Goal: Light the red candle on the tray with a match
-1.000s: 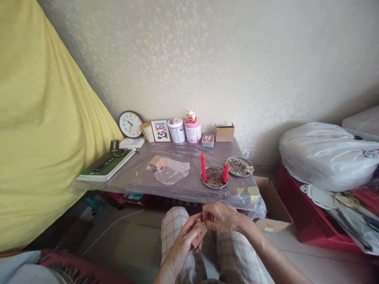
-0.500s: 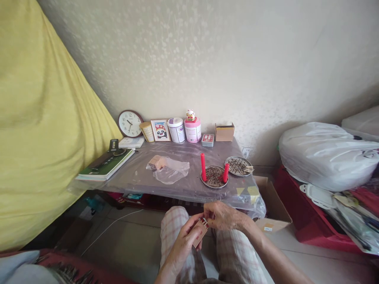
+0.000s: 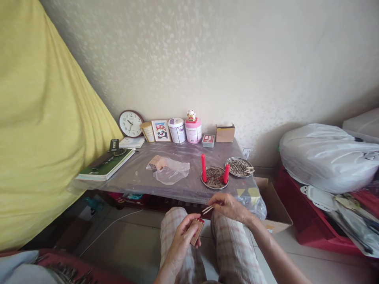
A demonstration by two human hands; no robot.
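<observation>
My left hand [image 3: 184,233] is closed around a small brown matchbox [image 3: 196,236], partly slid open with several red match heads showing at its top end. Just above and to the right, my right hand [image 3: 229,207] pinches matches [image 3: 207,210], what looks like two pale sticks, clear of the box. Beyond my hands, on the table, a tall red candle [image 3: 204,167] and a shorter red candle [image 3: 226,174] stand on a round metal plate [image 3: 215,187] strewn with dark bits. Behind it, a second plate [image 3: 235,159] has a bundle of matchsticks [image 3: 249,170] at its right edge.
A crumpled plastic bag [image 3: 174,170] with a brown pack lies on the plastic-covered table [image 3: 142,173]. Along the wall stand a clock [image 3: 130,123], a panda picture [image 3: 161,131], canisters [image 3: 177,131] and a small carton [image 3: 225,133]. A cardboard box [image 3: 274,205] stands at right.
My right hand has drawn away from the matchbox, up and to the right, with matches now between its fingers. My left hand has shifted slightly left with the box.
</observation>
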